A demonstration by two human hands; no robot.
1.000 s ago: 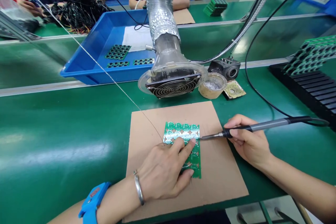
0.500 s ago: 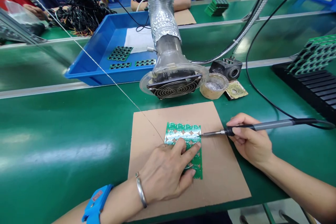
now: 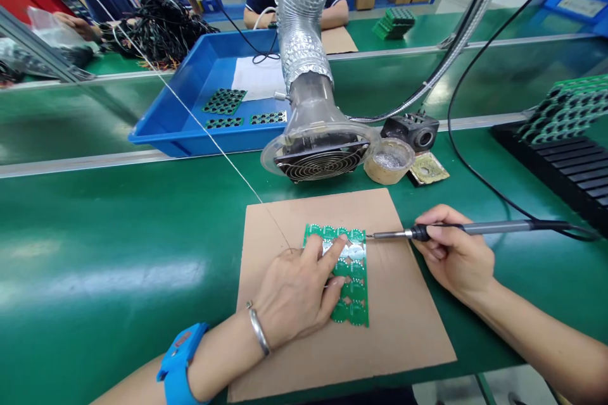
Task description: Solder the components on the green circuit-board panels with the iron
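Observation:
A green circuit board panel (image 3: 354,288) lies on a cardboard sheet (image 3: 399,329), its rows of round boards partly hidden by my left hand (image 3: 297,288). That hand rests over the panel's left part, index finger stretched onto the upper rows, other fingers curled. Thin solder wire (image 3: 223,155) comes down from the upper left and runs into this hand; the grip itself is hidden beneath the fingers. My right hand (image 3: 456,253) is closed around a soldering iron (image 3: 494,226) like a pen. The iron's tip is at the panel's upper right edge; contact is unclear.
A fume extractor hood (image 3: 323,152) hangs just beyond the cardboard. Behind it stand a solder pot (image 3: 389,161), a yellow sponge (image 3: 427,168) and a blue tray (image 3: 161,142) with boards. A black rack (image 3: 560,158) holds panels at right. Two people sit across the bench.
My left index finger has moved up the panel, and the thumb has drawn left, baring more of the lower rows. The iron's tip has shifted slightly up and off the panel's face.

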